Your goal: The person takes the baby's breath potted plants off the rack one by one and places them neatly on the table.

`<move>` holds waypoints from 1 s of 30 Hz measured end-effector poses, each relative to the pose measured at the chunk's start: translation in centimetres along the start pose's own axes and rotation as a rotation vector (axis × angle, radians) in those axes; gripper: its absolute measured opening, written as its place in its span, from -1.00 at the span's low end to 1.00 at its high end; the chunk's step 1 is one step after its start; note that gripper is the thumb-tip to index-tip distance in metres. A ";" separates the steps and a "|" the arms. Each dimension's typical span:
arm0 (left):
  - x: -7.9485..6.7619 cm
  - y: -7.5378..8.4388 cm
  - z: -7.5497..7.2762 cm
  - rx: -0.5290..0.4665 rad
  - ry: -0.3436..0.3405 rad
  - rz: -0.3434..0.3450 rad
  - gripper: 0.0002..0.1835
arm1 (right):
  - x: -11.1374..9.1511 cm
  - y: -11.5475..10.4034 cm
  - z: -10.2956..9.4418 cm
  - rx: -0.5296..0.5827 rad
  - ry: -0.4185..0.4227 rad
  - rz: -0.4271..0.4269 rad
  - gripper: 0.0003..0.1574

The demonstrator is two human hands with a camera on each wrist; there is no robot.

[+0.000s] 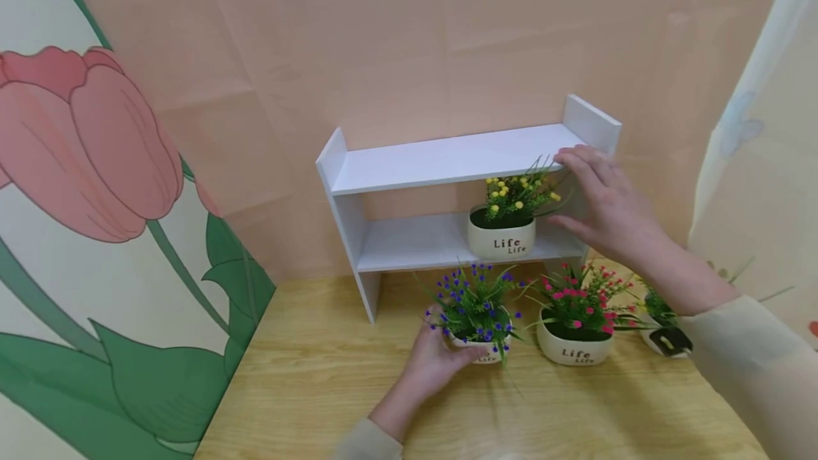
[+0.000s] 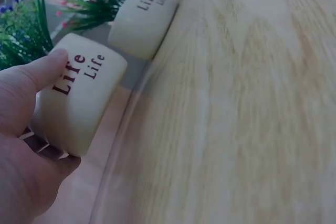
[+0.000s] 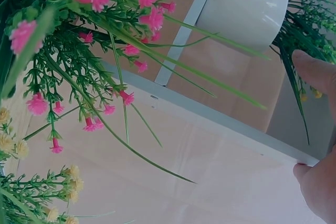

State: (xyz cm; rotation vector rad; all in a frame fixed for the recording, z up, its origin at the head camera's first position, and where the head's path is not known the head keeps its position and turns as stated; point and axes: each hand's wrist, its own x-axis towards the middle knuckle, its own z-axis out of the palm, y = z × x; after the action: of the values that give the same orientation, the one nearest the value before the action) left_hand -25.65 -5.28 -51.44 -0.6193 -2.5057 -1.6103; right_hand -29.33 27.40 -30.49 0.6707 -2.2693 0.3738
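My left hand (image 1: pixel 436 357) grips a white oval pot of blue-purple flowers (image 1: pixel 474 304) low over the table, in front of the shelf. The thumb lies across the pot's front, beside its "Life" lettering (image 2: pixel 68 77). My right hand (image 1: pixel 607 194) is at the right end of the white two-tier shelf (image 1: pixel 441 163), fingertips at the front edge of the upper board and thumb lower, beside the yellow flowers. The pot of yellow flowers (image 1: pixel 501 238) stands on the lower board. In the right wrist view the right thumb (image 3: pixel 315 72) is close to its leaves.
A pot of pink flowers (image 1: pixel 575 353) stands on the wooden table (image 1: pixel 307 375), right of the blue one. Farther right, another potted plant (image 1: pixel 658 311) is partly hidden by my right forearm. Behind the shelf hangs a pink backdrop (image 1: pixel 383 41); a tulip-printed panel (image 1: pixel 96 148) is at the left.
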 end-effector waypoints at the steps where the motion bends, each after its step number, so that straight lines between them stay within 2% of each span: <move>1: 0.0 -0.1 0.1 -0.004 0.001 -0.003 0.11 | 0.0 0.0 0.0 -0.001 -0.001 0.001 0.44; 11: 0.7 -0.7 1.5 -0.074 -0.001 -0.029 0.08 | 0.0 -0.2 0.1 -0.001 -0.005 0.004 0.43; 14: 0.6 -0.9 1.8 -0.071 -0.005 -0.056 0.08 | 0.0 -0.2 0.1 -0.002 -0.007 0.008 0.43; 22: 0.7 -1.2 2.3 -0.109 -0.009 -0.073 0.07 | 0.0 0.0 0.1 0.002 0.001 -0.009 0.43; 27: 1.0 -1.3 2.6 -0.175 -0.026 -0.075 0.09 | 0.0 -0.1 0.0 -0.001 -0.011 0.008 0.44; 30: 1.2 -1.4 2.7 -0.181 -0.032 -0.082 0.12 | 0.0 -0.1 -0.1 -0.002 -0.015 0.013 0.44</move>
State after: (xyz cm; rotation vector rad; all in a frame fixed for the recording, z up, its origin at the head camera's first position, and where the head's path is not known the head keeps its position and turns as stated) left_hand -26.88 -3.08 -53.41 -0.5711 -2.4554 -1.8869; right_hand -29.18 27.35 -30.44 0.6602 -2.2891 0.3744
